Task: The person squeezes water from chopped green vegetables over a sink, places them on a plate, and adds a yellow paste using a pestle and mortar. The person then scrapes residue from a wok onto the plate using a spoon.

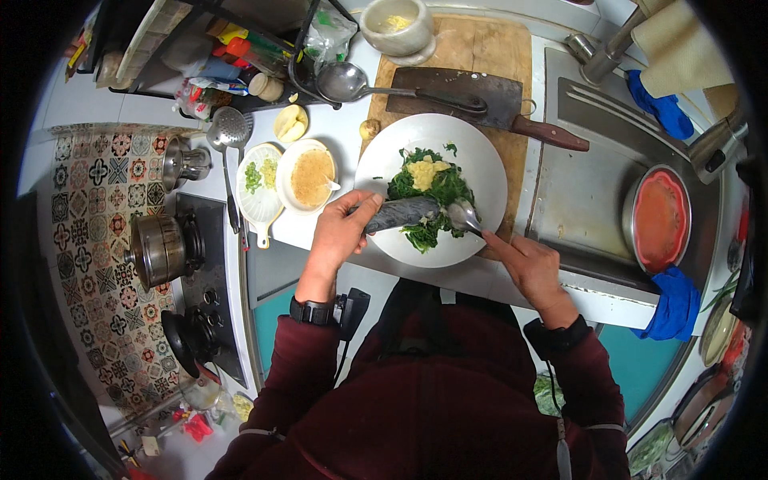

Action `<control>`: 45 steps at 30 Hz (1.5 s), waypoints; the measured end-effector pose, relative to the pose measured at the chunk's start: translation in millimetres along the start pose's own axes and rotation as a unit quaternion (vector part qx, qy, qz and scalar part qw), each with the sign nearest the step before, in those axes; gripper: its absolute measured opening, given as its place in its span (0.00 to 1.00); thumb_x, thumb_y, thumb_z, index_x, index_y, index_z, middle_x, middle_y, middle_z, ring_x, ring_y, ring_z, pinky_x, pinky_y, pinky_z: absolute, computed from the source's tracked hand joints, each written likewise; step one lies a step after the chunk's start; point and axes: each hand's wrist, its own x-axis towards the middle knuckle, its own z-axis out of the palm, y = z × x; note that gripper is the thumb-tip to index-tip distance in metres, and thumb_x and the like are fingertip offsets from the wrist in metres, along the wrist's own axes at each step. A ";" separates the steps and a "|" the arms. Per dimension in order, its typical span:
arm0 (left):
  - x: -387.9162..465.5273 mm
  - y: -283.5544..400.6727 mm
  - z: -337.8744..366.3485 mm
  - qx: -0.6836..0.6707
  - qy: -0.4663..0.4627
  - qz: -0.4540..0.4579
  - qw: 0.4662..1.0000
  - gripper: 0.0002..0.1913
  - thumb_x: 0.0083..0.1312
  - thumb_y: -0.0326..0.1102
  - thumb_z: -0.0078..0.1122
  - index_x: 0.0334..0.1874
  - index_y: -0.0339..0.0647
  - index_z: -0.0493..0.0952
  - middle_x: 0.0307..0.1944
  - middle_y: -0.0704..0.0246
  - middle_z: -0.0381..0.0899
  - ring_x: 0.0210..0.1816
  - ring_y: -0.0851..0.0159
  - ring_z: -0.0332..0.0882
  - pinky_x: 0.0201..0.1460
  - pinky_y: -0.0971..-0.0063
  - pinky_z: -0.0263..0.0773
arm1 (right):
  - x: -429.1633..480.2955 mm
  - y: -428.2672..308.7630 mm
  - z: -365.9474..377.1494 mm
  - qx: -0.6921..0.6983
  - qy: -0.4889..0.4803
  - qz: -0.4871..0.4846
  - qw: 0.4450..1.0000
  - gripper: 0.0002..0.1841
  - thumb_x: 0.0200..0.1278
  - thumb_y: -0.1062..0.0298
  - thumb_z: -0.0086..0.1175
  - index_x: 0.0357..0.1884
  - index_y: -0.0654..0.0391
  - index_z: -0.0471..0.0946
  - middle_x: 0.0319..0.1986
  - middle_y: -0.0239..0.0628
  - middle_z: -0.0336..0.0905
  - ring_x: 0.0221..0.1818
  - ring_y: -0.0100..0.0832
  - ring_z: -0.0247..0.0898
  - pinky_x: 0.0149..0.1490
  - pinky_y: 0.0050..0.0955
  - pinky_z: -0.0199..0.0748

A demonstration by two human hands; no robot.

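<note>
My left hand (pixel 343 225) grips a dark grey stone pestle (pixel 401 215), held level over a white plate (pixel 384 159). In my right hand (pixel 528 261) is a metal spoon (pixel 464 215), its bowl close to the pestle's far end; whether they touch I cannot tell. Chopped, wilted leafy greens (pixel 441 180) lie heaped on the plate under both tools. A mound of pale yellow minced garlic (pixel 427 173) tops the greens. The plate rests partly on a wooden cutting board (pixel 480 45). A marble mortar (pixel 396 36) with yellow bits inside stands at the board's back left.
A cleaver (pixel 462 93) and a ladle (pixel 384 91) lie behind the plate. To the left are a bowl of brownish sauce (pixel 312 174) and a small dish (pixel 258 204) of chopped scallion. The sink (pixel 576 198) holds a red basin (pixel 662 219). A pot (pixel 157 249) sits on the stove.
</note>
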 end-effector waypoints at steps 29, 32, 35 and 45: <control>8.8 14.2 -4.8 0.040 -0.022 -0.011 0.999 0.17 0.64 0.48 0.65 0.38 0.37 0.82 0.18 0.75 0.75 0.14 0.79 0.66 0.17 0.84 0.61 | -1.1 5.3 -5.6 -0.007 0.021 -0.033 0.999 0.31 0.46 0.74 0.58 0.57 0.38 0.80 0.20 0.28 0.57 0.20 0.26 0.64 0.25 0.27 0.67; 10.3 16.4 -4.8 0.062 -0.020 -0.006 0.998 0.19 0.65 0.50 0.64 0.36 0.37 0.82 0.17 0.73 0.77 0.14 0.79 0.67 0.18 0.84 0.63 | -0.1 3.5 0.2 0.023 -0.037 -0.048 0.998 0.31 0.46 0.75 0.58 0.56 0.39 0.80 0.19 0.28 0.57 0.21 0.26 0.64 0.25 0.27 0.68; 10.7 17.8 -5.2 0.081 -0.017 -0.004 0.997 0.20 0.65 0.52 0.63 0.35 0.37 0.83 0.17 0.72 0.78 0.15 0.78 0.68 0.19 0.84 0.64 | 2.0 3.5 2.3 0.039 -0.043 -0.021 0.998 0.31 0.46 0.75 0.58 0.56 0.39 0.80 0.19 0.28 0.56 0.21 0.26 0.65 0.26 0.28 0.68; 11.9 16.6 -5.0 0.069 -0.015 -0.020 0.997 0.21 0.65 0.51 0.62 0.33 0.35 0.82 0.17 0.71 0.77 0.15 0.77 0.71 0.18 0.83 0.67 | -1.9 4.1 0.8 0.057 0.001 -0.034 0.998 0.31 0.46 0.75 0.58 0.58 0.41 0.79 0.20 0.28 0.60 0.20 0.26 0.66 0.25 0.29 0.68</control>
